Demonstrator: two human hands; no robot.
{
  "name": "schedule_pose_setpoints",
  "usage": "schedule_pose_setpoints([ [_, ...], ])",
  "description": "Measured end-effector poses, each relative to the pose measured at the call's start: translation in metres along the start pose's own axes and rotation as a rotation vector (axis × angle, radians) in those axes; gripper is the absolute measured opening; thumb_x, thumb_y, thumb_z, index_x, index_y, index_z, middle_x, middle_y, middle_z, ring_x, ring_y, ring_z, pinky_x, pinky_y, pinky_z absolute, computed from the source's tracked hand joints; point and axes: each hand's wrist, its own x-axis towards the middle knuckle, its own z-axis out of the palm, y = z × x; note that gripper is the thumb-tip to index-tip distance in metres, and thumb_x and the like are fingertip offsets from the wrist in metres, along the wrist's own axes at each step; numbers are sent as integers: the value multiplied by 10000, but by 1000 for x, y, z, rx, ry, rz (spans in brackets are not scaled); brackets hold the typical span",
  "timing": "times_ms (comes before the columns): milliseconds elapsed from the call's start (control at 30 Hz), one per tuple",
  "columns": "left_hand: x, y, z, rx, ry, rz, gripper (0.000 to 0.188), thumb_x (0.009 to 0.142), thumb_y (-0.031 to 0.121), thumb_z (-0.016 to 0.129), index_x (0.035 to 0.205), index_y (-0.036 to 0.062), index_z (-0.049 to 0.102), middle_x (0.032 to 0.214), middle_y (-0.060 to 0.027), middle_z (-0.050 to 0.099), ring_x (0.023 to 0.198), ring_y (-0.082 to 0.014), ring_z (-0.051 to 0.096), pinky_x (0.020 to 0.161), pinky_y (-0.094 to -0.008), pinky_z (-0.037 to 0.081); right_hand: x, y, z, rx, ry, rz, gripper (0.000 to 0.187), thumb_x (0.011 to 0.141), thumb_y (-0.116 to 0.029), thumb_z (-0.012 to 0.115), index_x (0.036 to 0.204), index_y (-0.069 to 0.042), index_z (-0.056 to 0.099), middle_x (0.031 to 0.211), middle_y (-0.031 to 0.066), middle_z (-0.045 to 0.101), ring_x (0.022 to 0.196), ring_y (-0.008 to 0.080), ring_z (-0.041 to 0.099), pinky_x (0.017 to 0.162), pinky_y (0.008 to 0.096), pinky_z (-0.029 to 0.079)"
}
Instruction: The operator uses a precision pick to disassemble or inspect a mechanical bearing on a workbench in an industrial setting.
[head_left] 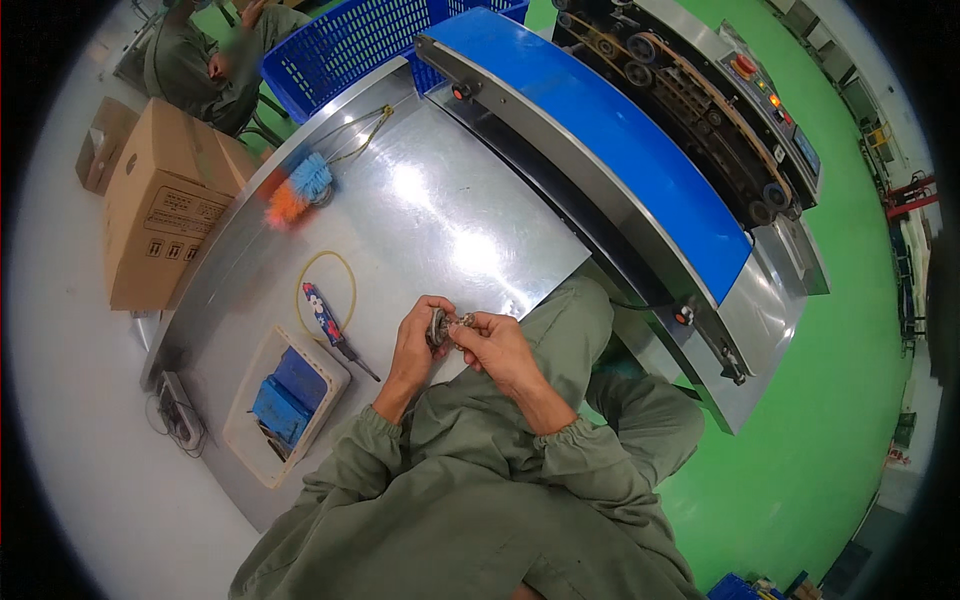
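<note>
Over my lap, at the table's near edge, both hands are closed around a small, dark, round metal part. My left hand grips it from the left side. My right hand pinches at its right side, and smaller metallic bits show by the fingertips. What exactly the part is cannot be made out, since fingers cover much of it. Left of my hands, a screwdriver-like tool with a flower-patterned handle lies on the metal table, beside a loop of yellow cord.
A cream tray holds blue boxes. Further left are a power strip and cardboard box. An orange-and-blue brush lies farther back, near a blue crate. A blue-covered machine stands right; another person sits far left.
</note>
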Motion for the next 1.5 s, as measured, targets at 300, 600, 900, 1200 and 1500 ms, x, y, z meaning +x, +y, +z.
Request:
schedule_pose_setpoints([
  [300,2,-1,-23,-414,-58,-460,398,972,301,316,951,39,614,646,-16,546,414,-92,378,359,-234,276,-13,-6,7,-1312,116,-1142,105,789,-84,657,888,-54,673,785,56,592,745,244,600,617,354,484],
  [600,1,1,-22,-547,-175,-348,384,962,295,307,948,49,602,689,-25,567,438,-96,395,384,-242,283,-7,0,8,-568,139,-501,120,821,-112,697,880,-8,684,746,60,619,630,182,604,555,298,477],
  [900,2,-9,-15,-280,-151,-205,366,964,313,302,1017,55,556,786,-32,589,507,-93,446,441,-241,344,-3,8,2,-229,16,-140,218,873,-183,680,855,34,675,654,84,649,530,111,575,498,265,458],
  [1200,3,-1,-27,-411,-85,-364,425,969,289,258,995,24,589,689,-42,563,445,-92,392,389,-235,300,-6,3,6,-1214,149,-1161,275,722,-94,647,993,-50,652,926,66,602,880,236,618,661,337,512],
  [1500,1,-4,-30,-564,-78,-380,422,948,330,307,1016,38,604,672,-29,587,385,-81,345,336,-227,261,-2,4,9,-608,152,-581,200,860,-105,656,1012,23,635,807,123,637,619,238,626,574,345,504],
])
